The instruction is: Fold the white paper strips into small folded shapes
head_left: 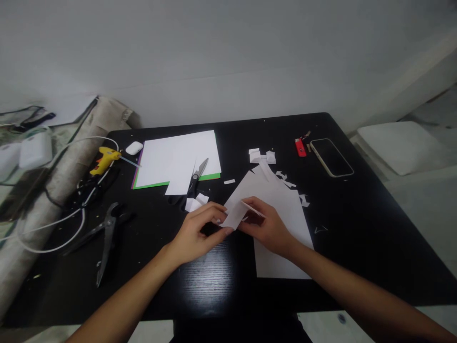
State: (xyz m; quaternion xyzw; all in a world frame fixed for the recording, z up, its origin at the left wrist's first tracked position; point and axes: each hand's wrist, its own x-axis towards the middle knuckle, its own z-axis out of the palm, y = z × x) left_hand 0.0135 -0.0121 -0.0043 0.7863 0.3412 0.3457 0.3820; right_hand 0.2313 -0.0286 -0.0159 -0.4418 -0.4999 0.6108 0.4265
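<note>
Between both hands is a small folded piece of white paper (235, 215), raised over the table's middle. My left hand (200, 232) pinches its left end between thumb and fingers. My right hand (264, 226) grips the right side, with its fingers partly hidden behind the paper. Beneath the right hand lies a large white sheet (285, 209). Just beyond my left hand are folded paper pieces (194, 203) and black-handled scissors (196, 177), whose blades rest on a stack of paper (178, 155). A small folded paper shape (262, 156) sits past the large sheet.
On the black table (221, 295), pliers (109, 238), a yellow glue gun (105, 159) with cables and a white case (134, 148) lie left. Paper scraps (285, 179), a red lighter (300, 147) and a phone (332, 157) lie right. A wall (221, 95) stands behind.
</note>
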